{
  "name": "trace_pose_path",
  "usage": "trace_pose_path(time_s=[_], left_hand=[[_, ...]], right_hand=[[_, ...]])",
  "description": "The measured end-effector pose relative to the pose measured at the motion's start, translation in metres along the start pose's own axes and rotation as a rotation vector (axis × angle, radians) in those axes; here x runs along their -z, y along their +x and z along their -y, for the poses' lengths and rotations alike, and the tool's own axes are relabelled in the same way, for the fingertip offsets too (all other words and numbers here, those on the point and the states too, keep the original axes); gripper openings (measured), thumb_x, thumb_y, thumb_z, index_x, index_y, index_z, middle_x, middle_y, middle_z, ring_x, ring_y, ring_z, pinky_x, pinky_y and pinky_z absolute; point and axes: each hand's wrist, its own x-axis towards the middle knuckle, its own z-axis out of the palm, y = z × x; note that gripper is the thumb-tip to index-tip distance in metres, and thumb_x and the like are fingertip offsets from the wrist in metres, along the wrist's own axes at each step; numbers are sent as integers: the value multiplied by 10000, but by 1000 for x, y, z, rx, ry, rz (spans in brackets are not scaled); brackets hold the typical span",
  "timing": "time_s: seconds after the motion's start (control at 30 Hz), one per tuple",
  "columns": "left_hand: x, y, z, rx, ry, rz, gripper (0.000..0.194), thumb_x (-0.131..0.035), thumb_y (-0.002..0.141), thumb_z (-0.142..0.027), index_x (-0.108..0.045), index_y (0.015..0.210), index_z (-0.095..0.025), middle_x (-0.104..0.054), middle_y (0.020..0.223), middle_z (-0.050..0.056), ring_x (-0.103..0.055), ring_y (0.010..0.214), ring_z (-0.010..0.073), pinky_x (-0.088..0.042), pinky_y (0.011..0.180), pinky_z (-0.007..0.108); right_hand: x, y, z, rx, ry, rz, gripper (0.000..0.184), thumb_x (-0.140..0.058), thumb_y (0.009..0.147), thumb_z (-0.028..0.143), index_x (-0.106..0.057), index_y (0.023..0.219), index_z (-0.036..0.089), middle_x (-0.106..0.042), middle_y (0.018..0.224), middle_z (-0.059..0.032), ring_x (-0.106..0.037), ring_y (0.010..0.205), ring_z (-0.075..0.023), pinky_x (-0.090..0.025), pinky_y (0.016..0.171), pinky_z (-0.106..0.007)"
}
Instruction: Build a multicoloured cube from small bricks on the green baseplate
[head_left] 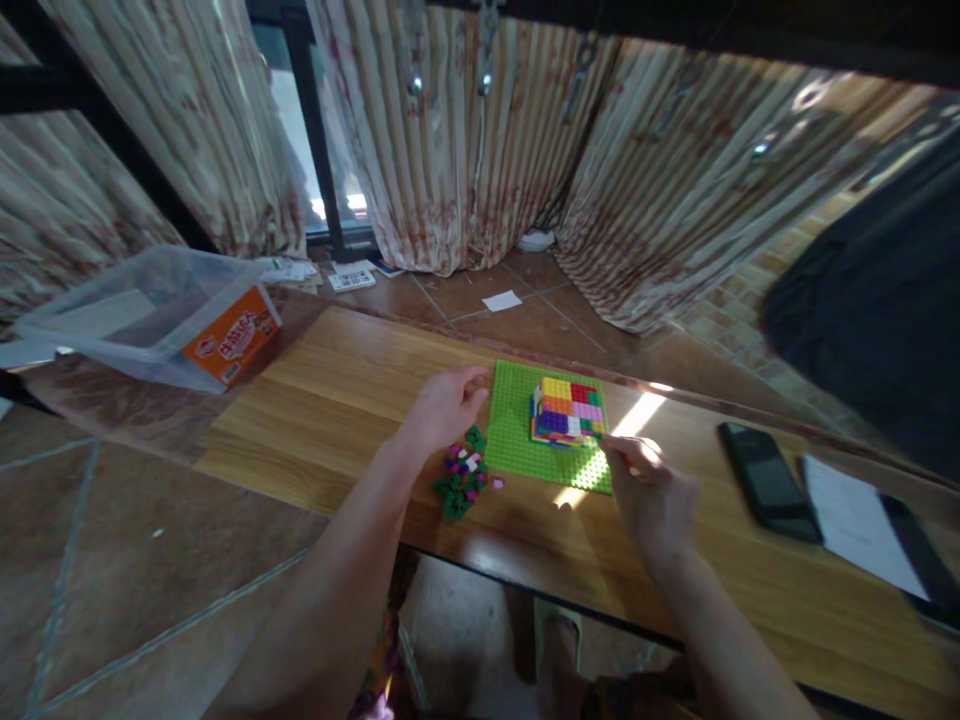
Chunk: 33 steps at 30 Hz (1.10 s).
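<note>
A small block built of many-coloured toy bricks stands on a green baseplate on the wooden table. My right hand is at the block's near right corner, fingers pinched together. A bit of red shows by those fingers, but what they hold is too small to make out. To the left of the baseplate, my left hand hovers with fingers loosely curved and apart, nothing visible in them. Just below it lies a pile of loose pieces, mostly dark green with some pink and white. One pink brick lies apart from the pile.
A clear plastic bin with an orange label stands beyond the table's left end. On the right lie a black phone, a white paper and another dark flat object. Striped curtains hang behind.
</note>
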Motion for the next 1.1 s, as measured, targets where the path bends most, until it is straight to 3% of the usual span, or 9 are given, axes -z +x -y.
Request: trace_pose_path(time_s=[0.13,0.27,0.43,0.53,0.67,0.87,1.0,1.1], left_hand=[[-2,0,1,-10,-6,2,353,-515,855,-236,-586,1193,-160,-677,1129,82,-650,949,175,-502,881,318],[-4,-1,2,-15,-13,27,346,-505,852,-230,-590,1179,-155,-688,1101,84,-660,918,172,-513,854,314],[-8,-9,6,-14,-48,87,356,-493,857,-264,-578,1182,-144,-705,1021,84,-662,897,174,-526,822,316],[-11,-25,5,9,-44,48,382,-491,865,-312,-556,1198,-136,-674,1103,106,-637,997,191,-510,876,340],[-19,-62,-2,15,150,-48,525,-547,828,-396,-483,1280,-136,-568,1268,142,-514,1205,248,-404,1024,409],[-46,-103,-16,104,399,-169,847,-633,714,-549,-307,1404,-182,-424,1399,156,-397,1293,317,-319,1058,479],[-62,-97,-25,125,452,-218,872,-609,717,-596,-305,1405,-153,-417,1401,175,-392,1286,333,-289,1064,489],[-66,-89,-26,89,465,-216,712,-540,802,-547,-372,1367,-146,-450,1380,168,-401,1276,313,-291,1063,476]], right_hand=[[-3,1,3,-26,39,-10,266,-484,892,348,-682,778,210,-716,796,-41,-651,676,-155,-445,598,-241],[-5,2,7,-26,67,65,275,-448,909,300,-674,775,221,-714,806,-29,-651,704,-149,-447,617,-241],[-5,6,7,-109,105,56,268,-450,901,332,-693,935,224,-727,867,-50,-666,732,-179,-473,656,-278],[0,12,4,-223,113,-31,292,-458,885,362,-704,947,216,-731,838,-63,-663,685,-188,-473,646,-290],[8,19,-2,-317,238,-64,291,-474,862,366,-709,886,197,-729,766,-67,-651,630,-192,-462,614,-287],[13,13,0,-247,270,4,298,-450,865,354,-703,874,198,-733,802,-69,-645,612,-194,-447,604,-291],[14,8,-1,-173,285,8,316,-426,878,362,-697,878,200,-729,787,-61,-633,594,-180,-436,585,-278],[14,6,-3,-110,298,26,312,-420,882,356,-691,884,201,-725,787,-55,-624,587,-171,-424,572,-270]])
